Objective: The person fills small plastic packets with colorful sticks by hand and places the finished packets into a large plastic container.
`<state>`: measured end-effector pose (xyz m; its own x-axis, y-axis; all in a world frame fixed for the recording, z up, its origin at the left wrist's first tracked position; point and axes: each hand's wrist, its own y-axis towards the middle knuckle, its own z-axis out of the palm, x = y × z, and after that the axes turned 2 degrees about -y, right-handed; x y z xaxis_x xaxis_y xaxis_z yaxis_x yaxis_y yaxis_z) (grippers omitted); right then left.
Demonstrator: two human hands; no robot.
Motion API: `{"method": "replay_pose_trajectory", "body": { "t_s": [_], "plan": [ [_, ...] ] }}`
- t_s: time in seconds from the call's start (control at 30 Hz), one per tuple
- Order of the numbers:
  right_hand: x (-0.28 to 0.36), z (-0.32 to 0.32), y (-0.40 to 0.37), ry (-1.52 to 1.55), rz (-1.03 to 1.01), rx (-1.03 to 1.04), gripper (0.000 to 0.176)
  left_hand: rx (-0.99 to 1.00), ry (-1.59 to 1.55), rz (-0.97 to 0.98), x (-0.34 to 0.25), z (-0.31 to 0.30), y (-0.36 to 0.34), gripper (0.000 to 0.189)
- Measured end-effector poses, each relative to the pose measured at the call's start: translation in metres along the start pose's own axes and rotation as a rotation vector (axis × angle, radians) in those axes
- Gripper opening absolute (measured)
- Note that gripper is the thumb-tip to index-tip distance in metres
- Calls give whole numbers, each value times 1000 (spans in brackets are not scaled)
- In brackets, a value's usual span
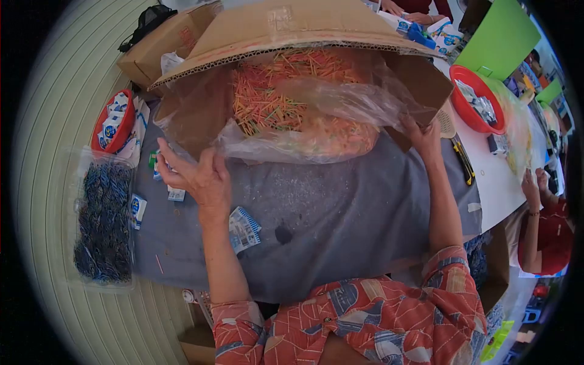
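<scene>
Fingers of my left hand [198, 176] and right hand [424, 139] are clamped on the tipped box [286, 30], so I reckon its loose bag [316, 137] slides out and dumps sticks [274, 91].

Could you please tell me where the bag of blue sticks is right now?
In the head view, the bag of blue sticks lies far left, beside the grey cloth, just below the red bowl of packets and left of the left hand.

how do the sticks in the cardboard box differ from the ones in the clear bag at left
The orange, yellow and green sticks are multicoloured; the dark blue sticks are one colour. The mixed ones fill a liner in the tipped brown cardboard box, right hand on its flap; the blue ones lie flat, untouched. Both sit in clear plastic.
</scene>
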<state>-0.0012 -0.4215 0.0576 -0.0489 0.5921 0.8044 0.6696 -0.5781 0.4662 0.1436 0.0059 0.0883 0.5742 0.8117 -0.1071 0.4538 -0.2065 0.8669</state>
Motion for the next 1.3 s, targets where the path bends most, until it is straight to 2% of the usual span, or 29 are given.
{"method": "replay_pose_trajectory", "body": {
  "t_s": [0.1,0.17,0.2,0.27,0.33,0.4,0.5,0.67,0.73,0.8,0.93,1.13,1.2,1.23,1.27,1.3],
  "plan": [
    [-11,-10,6,-132,-43,142,28,-38,114,-99,29,14,-3,20],
    [-10,-12,10,-150,-47,163,27,417,-652,-581,65,38,-10,10],
    [-9,-14,10,-172,-55,173,27,436,-645,-596,64,41,-9,10],
    [-2,-14,14,-135,-88,167,27,289,-353,-84,60,41,0,9],
    [12,-15,18,-96,-133,151,27,316,-374,-104,56,39,8,9],
    [29,-20,25,-189,-202,109,28,323,-398,-114,49,33,27,9],
    [30,-32,45,-326,-91,101,25,249,-407,-56,34,18,48,9],
    [59,-59,56,-279,-68,200,25,190,-476,-38,18,-11,61,11],
    [61,-63,52,-276,-39,238,24,204,-458,-42,11,-21,57,12],
    [74,-66,33,-220,-100,209,24,208,-450,-46,8,-33,48,12],
    [72,-65,-11,-100,-52,164,24,256,-441,-36,10,-44,15,12],
    [44,-59,-51,17,-54,190,38,324,-413,-72,9,-51,-28,12],
    [35,-68,-58,-141,6,132,48,359,-403,-79,6,-59,-36,12],
    [50,-67,-64,-148,-3,134,48,400,-375,-117,4,-64,-42,11],
    [71,-59,-75,-253,-199,-136,52,442,-342,-156,2,-70,-49,10],
    [86,-53,-85,-291,-308,-262,53,433,-338,-166,1,-77,-55,10]
  ]
}}
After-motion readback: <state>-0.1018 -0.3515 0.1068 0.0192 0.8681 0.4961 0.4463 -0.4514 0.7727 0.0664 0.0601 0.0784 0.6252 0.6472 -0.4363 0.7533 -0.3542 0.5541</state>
